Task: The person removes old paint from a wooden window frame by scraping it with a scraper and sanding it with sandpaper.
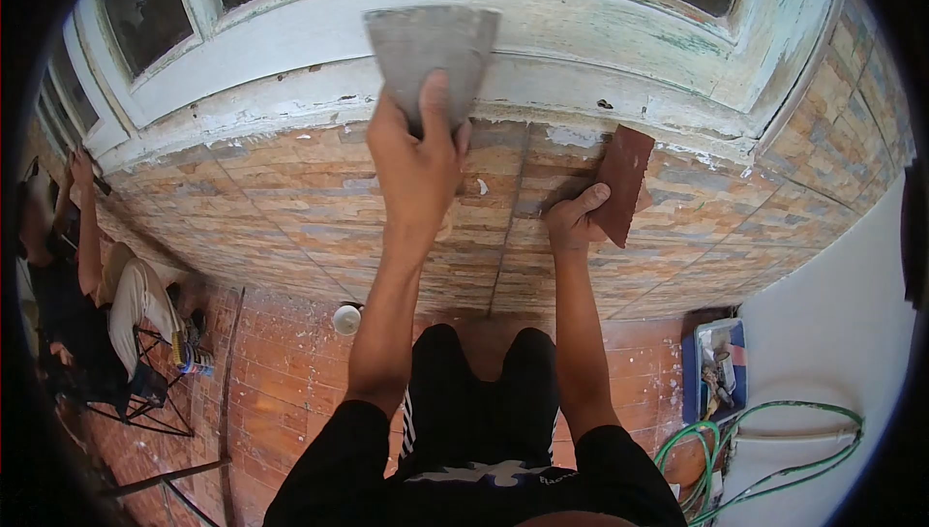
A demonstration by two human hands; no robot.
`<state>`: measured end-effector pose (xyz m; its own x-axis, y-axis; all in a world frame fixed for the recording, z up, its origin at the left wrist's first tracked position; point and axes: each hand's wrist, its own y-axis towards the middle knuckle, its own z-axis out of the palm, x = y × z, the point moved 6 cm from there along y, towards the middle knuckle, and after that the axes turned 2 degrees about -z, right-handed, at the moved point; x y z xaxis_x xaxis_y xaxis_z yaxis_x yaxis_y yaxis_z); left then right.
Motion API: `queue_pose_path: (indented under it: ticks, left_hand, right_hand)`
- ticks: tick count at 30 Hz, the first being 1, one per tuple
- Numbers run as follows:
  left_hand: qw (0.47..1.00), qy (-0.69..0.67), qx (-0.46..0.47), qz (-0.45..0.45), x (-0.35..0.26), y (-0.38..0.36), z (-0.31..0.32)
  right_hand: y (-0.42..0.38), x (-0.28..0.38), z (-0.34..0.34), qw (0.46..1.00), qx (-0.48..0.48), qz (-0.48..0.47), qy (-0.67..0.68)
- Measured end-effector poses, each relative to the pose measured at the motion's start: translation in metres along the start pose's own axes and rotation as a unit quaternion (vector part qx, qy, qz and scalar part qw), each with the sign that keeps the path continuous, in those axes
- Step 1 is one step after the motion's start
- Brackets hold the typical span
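Observation:
My left hand (416, 164) is closed round a flat grey sheet (433, 43), thumb on its near face. The sheet is slightly blurred, widens toward its top edge and overlaps the white window frame's lower rail (310, 64); its exact kind I cannot tell. Lower and to the right, my right hand (578, 219) pinches a reddish-brown piece of sandpaper (626, 183) with a ragged edge, held in front of the stone-patterned wall tiles (464, 237). The frame's white paint is worn, with green patches and chipped bits along the sill (542, 91).
Another person (77, 285) sits at the far left, hands raised to the frame. A white cup (346, 319) stands on the paint-specked red tile floor (281, 372). At right are a blue-and-white tool box (689, 372) and a coiled green hose (774, 411) by a white wall (823, 314).

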<state>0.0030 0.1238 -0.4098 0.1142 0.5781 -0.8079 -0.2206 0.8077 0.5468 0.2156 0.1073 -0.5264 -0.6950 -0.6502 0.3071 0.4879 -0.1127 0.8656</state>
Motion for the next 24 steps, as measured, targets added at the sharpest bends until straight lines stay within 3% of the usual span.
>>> queue_pose_path:
  ticks: [1, 4, 7, 8, 12, 15, 16, 19, 21, 24]
  left_hand:
    - [1.0, -0.011, -0.015, -0.011, 0.003, 0.003, -0.002]
    - [0.973, 0.19, 0.087, 0.098, 0.0, -0.003, 0.021]
    - [0.99, 0.108, -0.01, 0.095, -0.006, -0.006, 0.02]
    - [0.999, -0.005, -0.044, 0.003, -0.004, -0.003, 0.01]
    - [0.997, 0.003, -0.029, 0.07, -0.018, 0.001, 0.002]
    - [0.987, 0.081, 0.141, 0.012, -0.012, -0.004, 0.011]
    - [0.982, 0.099, 0.158, 0.04, -0.017, -0.013, 0.015]
    - [0.992, 0.013, 0.125, -0.019, 0.007, 0.002, -0.018]
    - [0.94, -0.22, 0.218, -0.142, 0.034, 0.011, -0.032]
    - [0.936, -0.124, 0.303, -0.131, 0.035, 0.009, -0.039]
  right_hand:
    - [0.003, 0.004, -0.001, 1.0, -0.001, -0.005, -0.008]
    - [0.002, -0.002, 0.001, 1.0, 0.007, 0.011, -0.007]
    - [0.003, 0.006, 0.0, 1.0, 0.015, 0.004, -0.018]
    - [0.007, 0.009, -0.001, 1.0, 0.009, -0.007, -0.029]
    - [0.001, -0.002, -0.001, 1.0, 0.0, 0.006, -0.008]
    - [-0.003, -0.002, 0.002, 1.0, 0.011, 0.01, -0.02]
    - [-0.002, 0.001, 0.003, 1.0, 0.008, 0.007, -0.023]
    - [0.002, 0.004, -0.003, 0.999, -0.02, -0.031, -0.036]
    - [0.006, 0.009, -0.005, 0.994, 0.005, -0.083, -0.065]
    - [0.009, 0.014, -0.011, 0.998, -0.004, -0.002, -0.065]
